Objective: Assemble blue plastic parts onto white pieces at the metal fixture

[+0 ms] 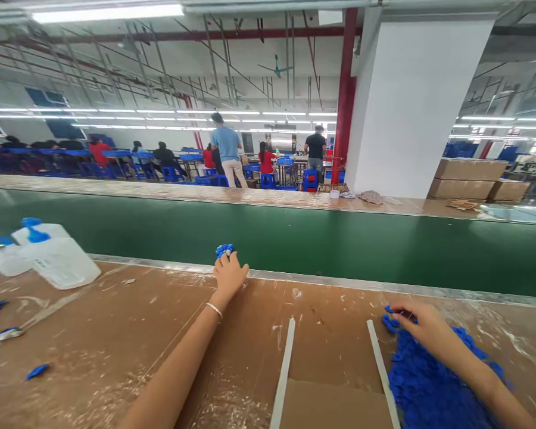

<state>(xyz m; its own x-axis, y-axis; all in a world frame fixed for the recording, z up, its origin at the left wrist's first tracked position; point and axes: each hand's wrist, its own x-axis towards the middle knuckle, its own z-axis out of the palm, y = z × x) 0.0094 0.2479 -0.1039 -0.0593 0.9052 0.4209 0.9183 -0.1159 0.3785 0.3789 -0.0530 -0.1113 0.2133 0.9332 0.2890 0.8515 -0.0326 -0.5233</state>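
Note:
My left hand (pixel 231 275) reaches to the near edge of the green conveyor belt (pixel 295 241). Its thumb and fingers are apart, and its fingertips are at a small blue-and-white cluster (pixel 224 250) that they partly cover. On the right, my right hand (pixel 417 322) is over the upper end of a heap of small blue pieces (pixel 422 381), thumb and fingertips curled together at a small blue piece (pixel 388 310). The pieces look soft or petal-like; their exact kind is too small to tell. A bracelet circles my left wrist.
Two translucent bottles with blue tops (pixel 60 262) are at the left by the belt. Several loose blue pieces (pixel 38 371) lie on the brown work surface (pixel 116 333). Two pale tape strips (pixel 283 372) run between my arms. People, a white pillar (pixel 424 101) and cardboard boxes (pixel 467 179) are beyond.

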